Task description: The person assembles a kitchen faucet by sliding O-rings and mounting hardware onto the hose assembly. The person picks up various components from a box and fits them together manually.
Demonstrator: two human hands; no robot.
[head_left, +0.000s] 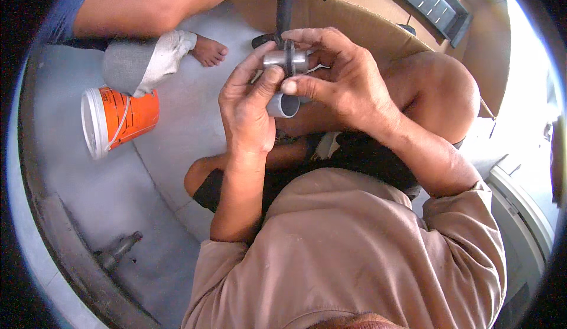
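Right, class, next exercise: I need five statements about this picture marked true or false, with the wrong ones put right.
1. The left hand and right hand both hold the metal cylinder. True.
2. Both hands wear gloves. False: both are bare.
3. A bare foot shows above and to the right of the bucket in the picture. True.
4. The bucket is blue and on the person's right. False: it is orange and on the person's left.
5. Cardboard shows at the picture's upper right. True.
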